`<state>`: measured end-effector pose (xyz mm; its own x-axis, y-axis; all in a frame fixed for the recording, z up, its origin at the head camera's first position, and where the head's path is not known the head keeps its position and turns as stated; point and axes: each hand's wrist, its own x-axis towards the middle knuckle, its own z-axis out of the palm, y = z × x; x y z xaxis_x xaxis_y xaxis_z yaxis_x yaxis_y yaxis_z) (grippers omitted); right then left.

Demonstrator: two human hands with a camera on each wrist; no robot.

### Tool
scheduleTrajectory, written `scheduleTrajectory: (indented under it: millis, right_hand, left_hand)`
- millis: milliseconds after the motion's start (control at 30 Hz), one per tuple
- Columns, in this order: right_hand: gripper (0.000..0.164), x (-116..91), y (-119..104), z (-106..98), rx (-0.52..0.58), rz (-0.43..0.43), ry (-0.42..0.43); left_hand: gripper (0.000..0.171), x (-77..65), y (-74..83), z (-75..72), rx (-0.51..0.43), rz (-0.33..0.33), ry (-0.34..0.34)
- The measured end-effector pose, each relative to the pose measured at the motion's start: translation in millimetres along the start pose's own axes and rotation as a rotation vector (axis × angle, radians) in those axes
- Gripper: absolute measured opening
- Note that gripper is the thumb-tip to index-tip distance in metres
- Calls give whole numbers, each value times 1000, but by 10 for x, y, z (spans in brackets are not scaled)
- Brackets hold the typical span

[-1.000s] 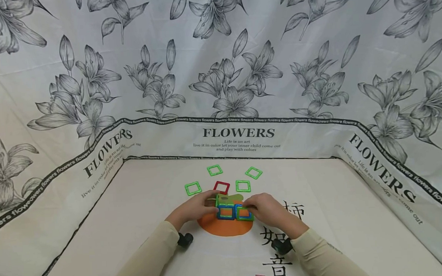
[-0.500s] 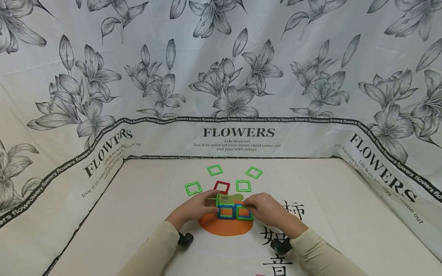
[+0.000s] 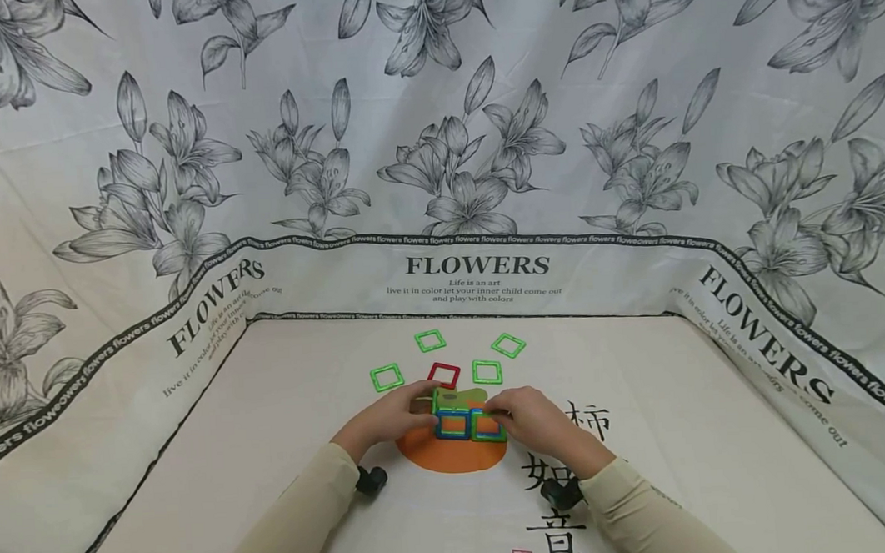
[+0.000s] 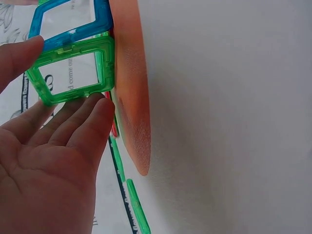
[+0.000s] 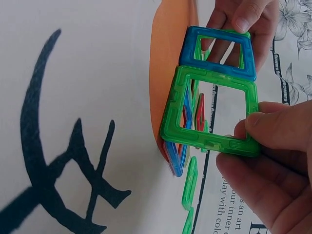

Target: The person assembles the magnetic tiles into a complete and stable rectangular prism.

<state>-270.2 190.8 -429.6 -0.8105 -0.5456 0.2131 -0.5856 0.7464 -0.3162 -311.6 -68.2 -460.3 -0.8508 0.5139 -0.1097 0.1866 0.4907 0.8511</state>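
Note:
Small magnetic tiles stand joined on the printed orange persimmon point(image 3: 452, 460). My left hand point(image 3: 390, 417) holds the left side of the build; in the left wrist view its thumb meets the edge of a blue tile point(image 4: 73, 36), and its fingers lie along a green tile point(image 4: 108, 63). With thumb and fingers my right hand point(image 3: 533, 422) pinches the edge of a green square tile point(image 5: 170, 109), which sits edge to edge with the blue one in front. Behind that green square, another blue tile point(image 5: 174, 161) shows partly. Much of the build's back is hidden.
Beyond the build lie a red tile point(image 3: 447, 365) and several loose green tiles point(image 3: 488, 383), all flat on the cloth. Black printed characters point(image 3: 561, 537) run down the cloth at right. Flower-printed curtain walls point(image 3: 480, 274) enclose the back and sides.

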Motion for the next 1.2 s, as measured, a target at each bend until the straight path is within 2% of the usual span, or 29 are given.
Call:
scheduleTrajectory:
  millis: [600,767,1033,1200]
  right_hand:
    - [16,-23,23,4,3,13,30]
    - [16,-28,25,6,1,3,40]
    - [19,-66,10,-3,41,13,8]
    - [20,-95,2,11,76,-6,3]
  left_hand:
    - [60,15,16,4,13,11,-8]
    - [62,32,21,-13,61,21,-19]
    - [63,71,58,-6,133,-34,14]
    - [58,131,78,1,198,-41,32]
